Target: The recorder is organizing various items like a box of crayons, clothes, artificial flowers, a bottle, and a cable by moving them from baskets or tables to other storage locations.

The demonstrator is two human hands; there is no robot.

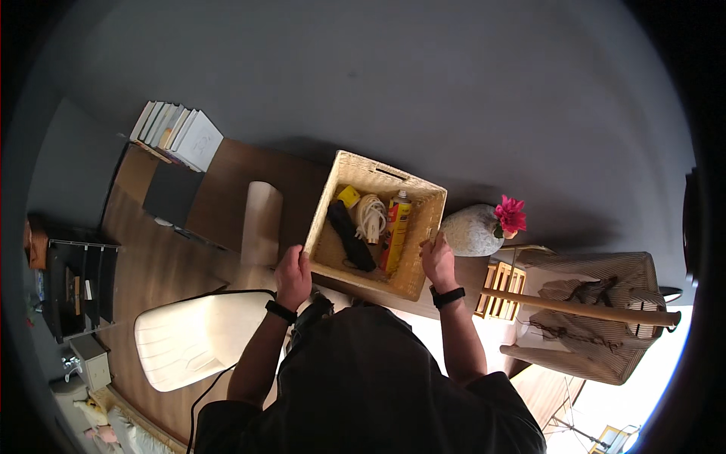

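Observation:
A cream woven basket [364, 283] with cut-out handles is tilted so that I look down into it. My left hand [293, 278] is closed on its near left side, and my right hand [439, 262] grips the right side. Inside lie a small yellow box [349, 197], a coiled white cable [370, 217], a long black folded item [350, 236] and a yellow and red spray can [395, 233] with a white top. The fingers of both hands are partly hidden by the basket's walls.
Left of the basket, a pale cylinder [262, 223] stands by the brown desk [219, 185], with a row of books [178, 135] farther back. A speckled grey vase [473, 231] with a pink flower [510, 215] is close on the right. A white chair [204, 337] stands nearer, left.

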